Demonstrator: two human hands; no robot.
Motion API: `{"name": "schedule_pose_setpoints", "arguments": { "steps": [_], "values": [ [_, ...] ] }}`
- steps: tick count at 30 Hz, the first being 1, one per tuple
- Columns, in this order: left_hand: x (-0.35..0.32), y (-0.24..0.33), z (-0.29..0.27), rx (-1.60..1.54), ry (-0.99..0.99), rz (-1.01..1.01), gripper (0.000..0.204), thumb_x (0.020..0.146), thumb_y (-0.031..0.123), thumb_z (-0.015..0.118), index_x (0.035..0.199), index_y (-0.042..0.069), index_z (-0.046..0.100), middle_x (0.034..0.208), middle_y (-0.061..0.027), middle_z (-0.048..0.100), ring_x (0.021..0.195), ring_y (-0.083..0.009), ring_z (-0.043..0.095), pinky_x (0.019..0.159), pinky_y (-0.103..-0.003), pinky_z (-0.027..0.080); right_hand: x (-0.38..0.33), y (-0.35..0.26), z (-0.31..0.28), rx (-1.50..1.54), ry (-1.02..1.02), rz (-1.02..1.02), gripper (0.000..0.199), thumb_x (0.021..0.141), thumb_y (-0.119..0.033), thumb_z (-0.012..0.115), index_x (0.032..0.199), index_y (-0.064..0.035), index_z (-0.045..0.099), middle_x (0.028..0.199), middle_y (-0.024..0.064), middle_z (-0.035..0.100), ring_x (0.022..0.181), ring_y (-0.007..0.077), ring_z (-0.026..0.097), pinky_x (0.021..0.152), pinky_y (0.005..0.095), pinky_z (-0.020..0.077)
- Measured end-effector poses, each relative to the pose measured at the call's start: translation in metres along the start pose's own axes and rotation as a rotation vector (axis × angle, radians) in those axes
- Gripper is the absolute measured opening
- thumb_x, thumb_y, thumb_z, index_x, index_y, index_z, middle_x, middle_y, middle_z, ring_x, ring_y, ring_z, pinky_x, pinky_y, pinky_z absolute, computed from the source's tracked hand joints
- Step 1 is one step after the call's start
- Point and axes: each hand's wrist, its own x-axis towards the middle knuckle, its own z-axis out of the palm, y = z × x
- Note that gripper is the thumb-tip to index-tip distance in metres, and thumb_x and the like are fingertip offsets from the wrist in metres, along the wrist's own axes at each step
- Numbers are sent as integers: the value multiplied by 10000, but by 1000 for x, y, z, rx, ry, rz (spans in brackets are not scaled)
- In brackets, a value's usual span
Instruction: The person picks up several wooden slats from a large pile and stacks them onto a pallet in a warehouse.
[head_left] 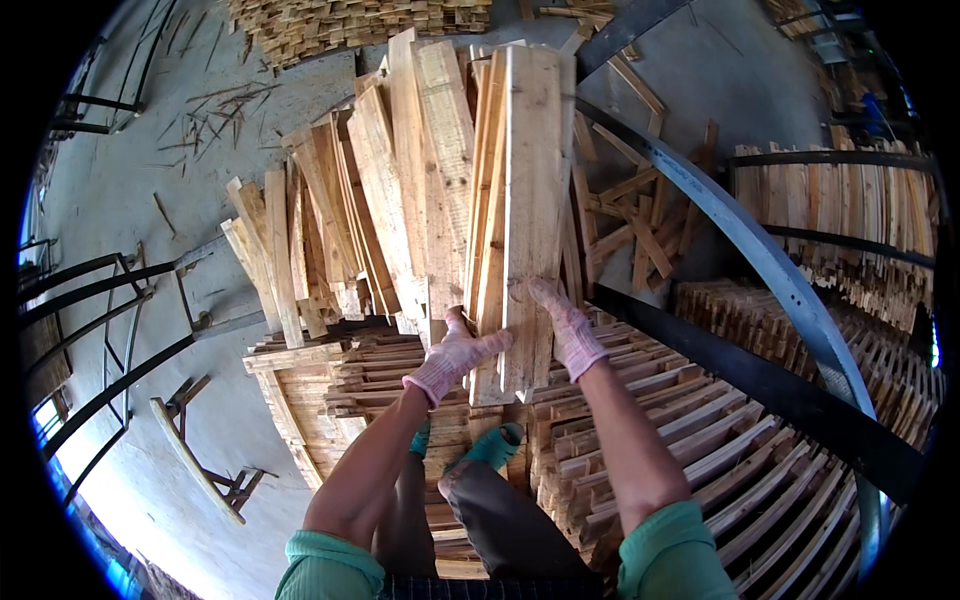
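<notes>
stack: stacked wooden slats lying flat underfoot, person standing on them
leaning pile: planks tilting against each other behind the bundle
bundle: upright boards standing on the stack
left hand: gloved grip closing on bundle's lower left edge
right hand: gloved grip clasping bundle's right face

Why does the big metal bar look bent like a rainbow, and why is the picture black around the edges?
In the head view, the fisheye lens bends straight edges near the rim, so the grey metal bar curves; the black corners lie outside the round image. The middle is sharp: the left hand and right hand grip the wooden boards in even daylight. The floor at the lower left is washed out by glare.
</notes>
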Motion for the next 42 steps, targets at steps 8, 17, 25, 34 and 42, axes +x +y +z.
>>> {"name": "schedule_pose_setpoints", "arguments": {
  "steps": [8,17,25,34,42],
  "values": [
    [-63,-12,-30,2113,-123,375,1032,878,599,703,1575,66,158,1515,-206,353,1381,-282,390,1093,-418,413,-55,-45,60,178,281,215,914,855,-609,691,1550,-90,402,1593,79,403,1500,203,271,1207,404,216],
    [-278,-118,-84,2475,155,801,791,827,532,742,1247,-70,449,1076,-202,660,996,-290,667,857,-374,558,-203,-170,142,469,201,278,825,896,-571,652,1535,-105,419,1411,170,580,1288,310,561,1075,442,470],
    [-462,-153,-190,2356,386,701,832,827,472,748,1359,-66,403,1091,-208,673,922,-286,694,826,-375,573,-353,-166,221,586,196,553,768,857,-477,775,1397,1,511,1233,161,643,1125,291,647,954,406,555],
    [-544,-124,-276,1889,-86,993,576,850,198,791,1276,-6,462,1068,-128,643,843,-194,635,677,-338,575,-420,-195,267,656,-93,344,770,899,-431,743,1450,15,446,1277,125,635,1059,183,668,918,294,548],
    [-661,-237,-246,2252,-839,1141,927,819,376,837,1479,21,292,1263,-124,567,1077,-213,617,934,-348,534,-525,-375,280,701,-14,-238,1087,822,-360,842,1608,-45,159,1446,146,507,1293,220,521,1072,338,449]
  ]
}}
